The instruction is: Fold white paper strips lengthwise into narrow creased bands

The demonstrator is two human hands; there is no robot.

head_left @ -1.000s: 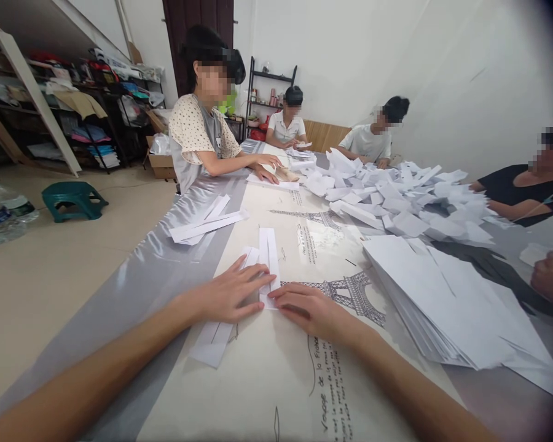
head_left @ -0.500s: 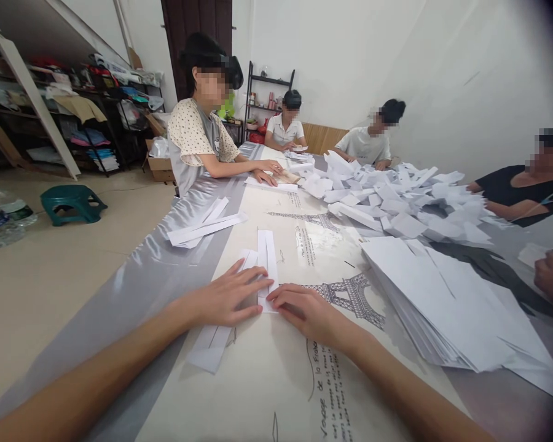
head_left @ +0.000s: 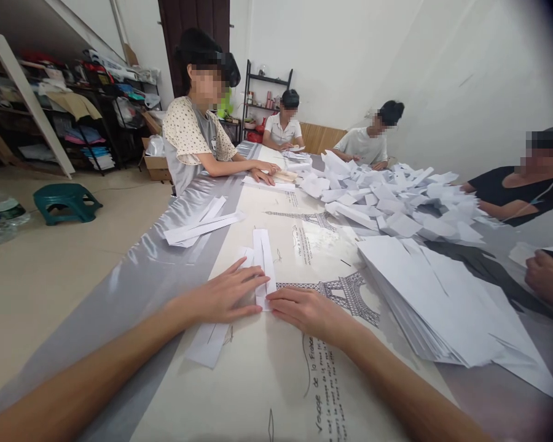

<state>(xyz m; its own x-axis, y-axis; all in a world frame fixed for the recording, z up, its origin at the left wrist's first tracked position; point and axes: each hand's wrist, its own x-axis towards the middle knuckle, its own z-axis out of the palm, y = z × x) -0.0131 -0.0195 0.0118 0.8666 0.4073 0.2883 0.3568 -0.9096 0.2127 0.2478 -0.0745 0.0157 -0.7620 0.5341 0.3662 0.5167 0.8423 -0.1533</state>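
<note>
A narrow folded white paper strip (head_left: 262, 248) lies lengthwise on the table in front of me. My left hand (head_left: 230, 296) rests across it, palm down, fingers stretched and spread. At the strip's near right edge, my right hand (head_left: 306, 310) has its fingers pressed together, thumb against the paper. Its fingertips cover that corner, so how firmly they grip is partly hidden. Under my left hand, another folded white strip (head_left: 207, 347) sticks out toward me, and its far end shows beyond the fingers.
Several folded strips (head_left: 203, 224) lie on the left of the tablecloth (head_left: 120, 319). To the right is a stack of white paper sheets (head_left: 433, 301); behind it rises a heap of folded papers (head_left: 378, 196). Several people sit or stand around the table. A green stool (head_left: 67, 202) stands on the floor.
The fingers of my right hand have drawn closer together at the strip's near edge. My left hand stays nearly still, and the view has shifted slightly.
</note>
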